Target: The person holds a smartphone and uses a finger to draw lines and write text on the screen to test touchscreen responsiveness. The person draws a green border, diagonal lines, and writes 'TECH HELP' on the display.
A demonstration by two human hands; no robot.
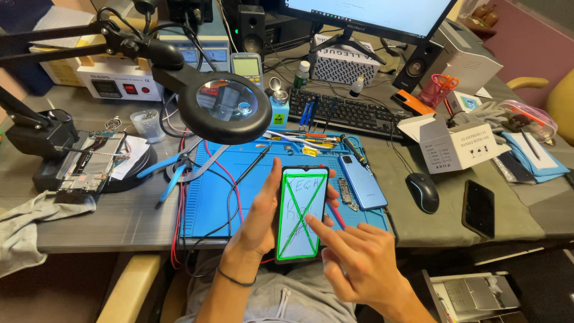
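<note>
I hold a smartphone (302,213) upright over the near edge of the desk (119,215), above my lap. Its lit screen is white, crossed by green lines along the border and both diagonals, with scrawled strokes between them. My left hand (263,218) is curled about the phone's left side, thumb along the edge, fingers hidden behind it; a thin dark band circles that wrist. My right hand (356,263) comes up from below with its index finger stretched out, the tip pressed to the glass near the middle, other fingers loosely bent. Behind the phone lies a blue rubbery work mat (206,197), smooth and rectangular, with a blue phone back (362,181) resting on it. A round black magnifier lamp (225,107) hangs above the mat.
</note>
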